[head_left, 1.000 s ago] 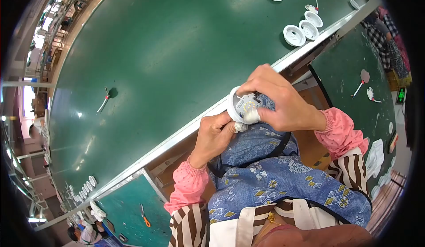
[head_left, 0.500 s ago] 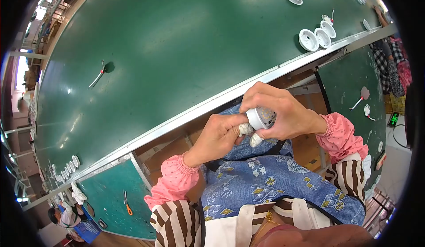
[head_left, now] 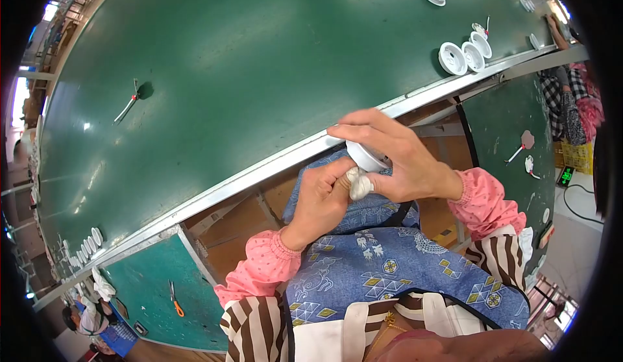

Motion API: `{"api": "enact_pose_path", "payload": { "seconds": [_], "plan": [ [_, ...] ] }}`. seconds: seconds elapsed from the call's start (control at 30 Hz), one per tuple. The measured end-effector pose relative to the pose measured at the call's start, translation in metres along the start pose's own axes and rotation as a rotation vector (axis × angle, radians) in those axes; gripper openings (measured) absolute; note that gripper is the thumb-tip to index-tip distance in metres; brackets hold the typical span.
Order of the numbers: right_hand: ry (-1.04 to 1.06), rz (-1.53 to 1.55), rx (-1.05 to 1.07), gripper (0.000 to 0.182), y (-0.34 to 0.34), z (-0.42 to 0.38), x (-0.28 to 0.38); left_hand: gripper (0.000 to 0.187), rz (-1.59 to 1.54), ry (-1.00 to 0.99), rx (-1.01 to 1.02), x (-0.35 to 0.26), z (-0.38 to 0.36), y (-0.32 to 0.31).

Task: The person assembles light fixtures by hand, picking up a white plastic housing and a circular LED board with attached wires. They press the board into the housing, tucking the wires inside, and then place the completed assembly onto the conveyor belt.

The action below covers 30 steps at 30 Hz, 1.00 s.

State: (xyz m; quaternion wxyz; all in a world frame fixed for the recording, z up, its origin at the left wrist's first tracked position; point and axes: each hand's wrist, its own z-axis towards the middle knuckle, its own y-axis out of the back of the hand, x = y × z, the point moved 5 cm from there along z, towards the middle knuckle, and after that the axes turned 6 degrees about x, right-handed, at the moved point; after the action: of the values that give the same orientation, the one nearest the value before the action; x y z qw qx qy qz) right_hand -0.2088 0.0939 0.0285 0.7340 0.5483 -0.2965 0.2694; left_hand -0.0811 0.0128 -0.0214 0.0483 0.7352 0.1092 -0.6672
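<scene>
Just in front of the table edge, both hands grip a white round LED lamp housing [head_left: 365, 157]. My right hand [head_left: 405, 157] arches over it from the right, thumb underneath and fingers reaching across the far side. My left hand [head_left: 324, 196] is closed, with index finger and thumb pressed at its near left rim. Both thumbs wear white coverings and meet below the housing. The inside of the housing is mostly hidden behind my right hand.
Several white round housings [head_left: 452, 59] stand on the green table [head_left: 259, 57] at right. A wire with a red connector [head_left: 134, 97] lies at left. Orange-handled scissors [head_left: 177, 307] rest on the lower left surface. Another person's arm [head_left: 557, 32] shows at far right.
The housing has tilted, so its LED board, visible before, is now mostly hidden. My right fingers have stretched out further left across it, and my left thumb has moved closer to the right thumb.
</scene>
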Motion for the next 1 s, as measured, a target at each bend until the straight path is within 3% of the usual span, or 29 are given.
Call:
{"api": "enact_pose_path", "payload": {
  "seconds": [0.13,0.23,0.43,0.57,0.67,0.77,1.0],
  "plan": [
    [-0.102,0.221,-0.152,0.021,-0.013,-0.003,-0.020,0.020,-0.037,0.014,0.021,0.001,0.002,-0.006],
    [-0.190,0.361,-0.086,0.021,-0.016,-0.007,-0.022,0.021,-0.058,-0.027,0.028,0.007,0.003,-0.007],
    [-0.209,0.420,-0.206,0.016,-0.019,-0.008,-0.032,0.023,-0.184,0.035,-0.085,0.011,-0.001,-0.022],
    [-0.388,0.611,-0.119,0.016,-0.025,-0.016,-0.035,0.022,-0.205,0.006,-0.086,0.021,0.000,-0.024],
    [-0.403,0.664,-0.114,0.017,-0.029,-0.021,-0.038,0.021,-0.122,-0.096,-0.108,0.016,0.001,-0.024],
    [-0.343,0.616,-0.213,0.014,-0.027,-0.016,-0.041,0.020,-0.096,-0.006,-0.110,0.020,0.000,-0.027],
    [-0.288,0.485,-0.257,0.015,-0.025,-0.012,-0.030,0.009,0.274,-0.092,-0.216,0.005,-0.008,-0.028]
  ]
}}
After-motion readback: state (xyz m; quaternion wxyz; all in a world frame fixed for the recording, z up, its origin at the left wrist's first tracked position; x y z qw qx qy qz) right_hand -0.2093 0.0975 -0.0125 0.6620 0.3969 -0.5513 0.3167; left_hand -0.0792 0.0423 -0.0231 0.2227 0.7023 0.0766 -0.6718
